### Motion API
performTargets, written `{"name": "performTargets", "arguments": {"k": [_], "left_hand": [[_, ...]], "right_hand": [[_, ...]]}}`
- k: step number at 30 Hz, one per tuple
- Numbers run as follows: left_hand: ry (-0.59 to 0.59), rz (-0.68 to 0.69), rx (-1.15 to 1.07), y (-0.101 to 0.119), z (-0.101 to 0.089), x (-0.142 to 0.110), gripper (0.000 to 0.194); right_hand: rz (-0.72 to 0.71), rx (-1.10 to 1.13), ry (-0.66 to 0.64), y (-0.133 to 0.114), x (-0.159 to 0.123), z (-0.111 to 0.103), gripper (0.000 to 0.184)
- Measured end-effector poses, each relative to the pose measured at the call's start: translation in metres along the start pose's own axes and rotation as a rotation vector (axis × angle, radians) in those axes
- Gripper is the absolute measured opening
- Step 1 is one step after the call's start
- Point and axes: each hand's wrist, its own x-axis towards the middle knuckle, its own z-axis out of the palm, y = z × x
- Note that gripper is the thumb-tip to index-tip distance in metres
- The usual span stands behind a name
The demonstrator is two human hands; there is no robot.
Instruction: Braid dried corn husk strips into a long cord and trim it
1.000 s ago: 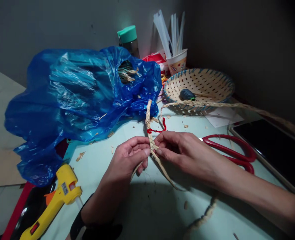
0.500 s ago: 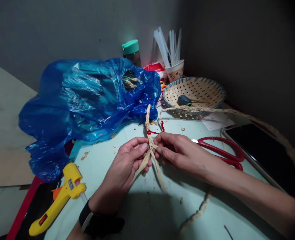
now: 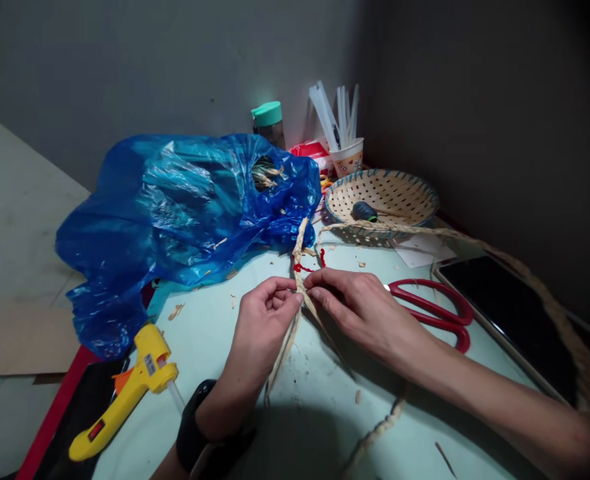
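A pale straw braid (image 3: pixel 299 250) lies on the light green table top (image 3: pixel 319 393), tied with a bit of red yarn (image 3: pixel 305 267) near its plaited end. My left hand (image 3: pixel 262 327) pinches the loose straw strands just below the yarn, fingers closed. Facing it, my right hand (image 3: pixel 357 307) pinches the same braid from the right. Loose strands (image 3: pixel 279 363) trail toward me under the left hand. A long plaited rope (image 3: pixel 539 287) loops from the braid round the right side and back along the front.
A blue plastic bag (image 3: pixel 175 213) of straw lies at the back left. A yellow glue gun (image 3: pixel 125 393) rests front left. Red scissors (image 3: pixel 432 313) and a dark tablet (image 3: pixel 515 307) lie right. A woven basket (image 3: pixel 399 193) with a thread spool, a cup of glue sticks (image 3: pixel 347 150) and a green-lidded jar (image 3: pixel 269 123) stand behind.
The view has tilted up, so everything sits lower in the frame. Both hands kept their pinch on the braid; the two loose strands, spread apart before, now lie closer together under the left hand.
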Motion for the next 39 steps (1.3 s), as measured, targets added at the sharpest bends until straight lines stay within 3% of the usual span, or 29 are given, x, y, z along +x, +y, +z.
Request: {"name": "performTargets", "arguments": {"k": [5,11,17,26,33,39], "left_hand": [[0.017,0.014,0.038,0.002,0.001,-0.001,0.017],[0.188,0.178,0.292,0.006,0.016,-0.017,0.007],[0.139,0.217,0.396,0.007,0.023,-0.023,0.011],[-0.025,-0.013,-0.004,0.008,0.007,-0.010,0.016],[-0.116,-0.184,-0.339,0.002,0.005,-0.007,0.005],[-0.091,-0.207,-0.348,0.000,0.004,-0.004,0.019]], "right_hand": [[0.032,0.028,0.021,-0.001,-0.003,0.004,0.023],[0.060,0.175,0.006,-0.001,-0.002,0.006,0.028],[0.108,0.417,-0.088,0.013,0.005,0.008,0.027],[0.141,0.528,-0.181,0.015,0.007,0.003,0.030],[0.095,0.314,-0.142,0.013,0.005,0.003,0.017],[0.077,0.317,-0.196,0.011,0.006,0.002,0.019]]}}
